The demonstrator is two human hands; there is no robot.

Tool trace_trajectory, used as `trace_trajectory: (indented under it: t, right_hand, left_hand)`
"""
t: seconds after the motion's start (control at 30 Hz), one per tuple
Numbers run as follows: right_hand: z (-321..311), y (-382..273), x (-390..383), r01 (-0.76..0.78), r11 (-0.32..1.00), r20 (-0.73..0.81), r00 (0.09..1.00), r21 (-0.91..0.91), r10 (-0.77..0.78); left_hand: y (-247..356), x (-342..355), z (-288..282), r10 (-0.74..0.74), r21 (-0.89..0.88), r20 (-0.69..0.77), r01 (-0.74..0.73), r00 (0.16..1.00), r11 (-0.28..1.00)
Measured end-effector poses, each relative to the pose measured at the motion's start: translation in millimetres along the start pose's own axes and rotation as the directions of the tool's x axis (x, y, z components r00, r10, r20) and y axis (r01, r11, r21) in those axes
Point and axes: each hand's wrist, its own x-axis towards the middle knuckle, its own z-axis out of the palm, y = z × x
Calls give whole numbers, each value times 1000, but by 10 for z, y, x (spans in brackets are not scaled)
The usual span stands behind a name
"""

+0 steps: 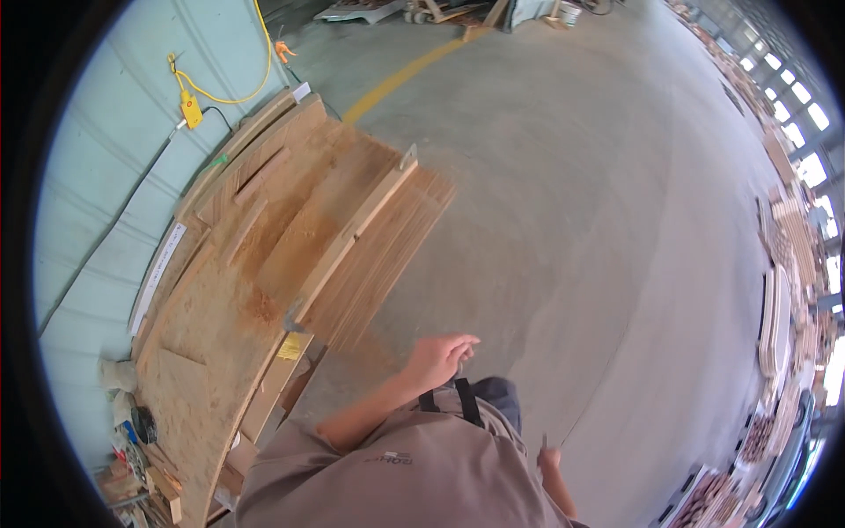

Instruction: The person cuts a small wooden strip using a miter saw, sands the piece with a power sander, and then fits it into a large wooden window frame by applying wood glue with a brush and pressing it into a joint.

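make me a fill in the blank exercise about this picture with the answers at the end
1. The wooden workbench stands on the person's ____ side.
2. The curved line on the floor is ____ in colour.
3. Higher or lower: the right hand appears ____ in the picture than the left hand.

Missing words: left; yellow; lower

1. Pale blue-green ribbed wall [114,176], ten o'clock.
2. Smooth grey floor [572,211], centre — yellow painted line [405,75], twelve o'clock.
3. Wooden workbench [202,396] along the wall, nine o'clock.
4. Row of bright windows [819,116], two o'clock.
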Motion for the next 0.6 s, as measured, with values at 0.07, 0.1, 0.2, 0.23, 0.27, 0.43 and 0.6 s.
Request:
trace_trajectory:
  t: [0.07,0.1,0.2,0.23,0.27,0.43,0.6]
  right_hand:
    - [706,338,213,-409,99,328,835,907,442]
    - [490,355,318,-406,15,356,819,914,450]
    - [-731,450,808,-321,452,184,929,832,320]
    - [-1185,526,1058,-261,553,117,952,791,281]
    - [-1656,619,1302,-199,644,51,969,739,241]
    - [-4599,1355,2737,55,913,-328,940,404,88]
    - [-9207,1017,3452,177,939,-692,717,295,82]
  left_hand:
    - [235,750,-20,29,120,106,-41,994,992]
    - [103,1046,23,153,134,27,-155,988,979]
    - [100,2113,192,278,266,-233,-214,932,940]
    - [54,2457,159,169,261,-232,-106,958,959]
    - [-61,2771,133,156,266,-269,-82,950,960]
    - [-630,4310,-153,-254,-145,-494,210,832,967]
    - [-492,5297,-975,-278,-161,-688,233,670,959]
